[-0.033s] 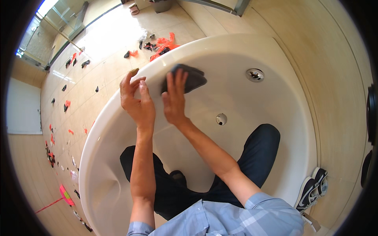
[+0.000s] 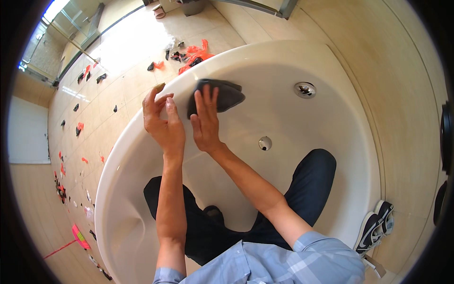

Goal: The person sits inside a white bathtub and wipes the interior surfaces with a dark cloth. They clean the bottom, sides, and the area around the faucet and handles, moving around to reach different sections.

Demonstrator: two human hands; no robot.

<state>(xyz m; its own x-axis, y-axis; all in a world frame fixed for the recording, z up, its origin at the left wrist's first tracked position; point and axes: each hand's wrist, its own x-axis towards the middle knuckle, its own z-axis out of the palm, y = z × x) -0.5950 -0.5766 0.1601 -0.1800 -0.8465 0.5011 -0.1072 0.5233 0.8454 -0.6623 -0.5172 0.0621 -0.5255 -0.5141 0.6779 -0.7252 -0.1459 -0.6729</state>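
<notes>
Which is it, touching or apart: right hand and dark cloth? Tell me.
Touching: the head view shows the right hand laying fingers across the dark cloth.

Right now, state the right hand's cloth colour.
The cloth is dark grey, clearest in the head view.

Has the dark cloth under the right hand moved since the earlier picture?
Yes, slightly: the dark cloth has shifted left, a little farther from the upper chrome fitting.

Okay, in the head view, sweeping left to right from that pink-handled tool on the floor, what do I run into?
Pink-handled tool, left hand, right hand on the dark cloth, drain, round chrome fitting, shoes.
</notes>
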